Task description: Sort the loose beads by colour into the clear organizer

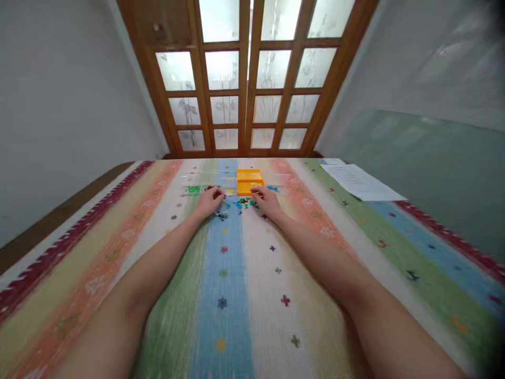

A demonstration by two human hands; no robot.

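Both my arms stretch forward over a striped cloth (236,295). My left hand (210,200) rests at the left edge of a small heap of tiny coloured pieces (241,203), fingers curled as in a pinch. My right hand (266,199) sits at the heap's right edge, just below an orange tray (248,179), fingers also curled. What either hand pinches is too small to make out. A patch of green pieces (193,189) lies left of my left hand, and a few blue pieces (273,188) lie right of the tray.
White paper sheets (361,181) lie at the far right of the cloth. A wooden door with frosted glass panes (246,79) stands behind the surface. White walls close in on the left and right.
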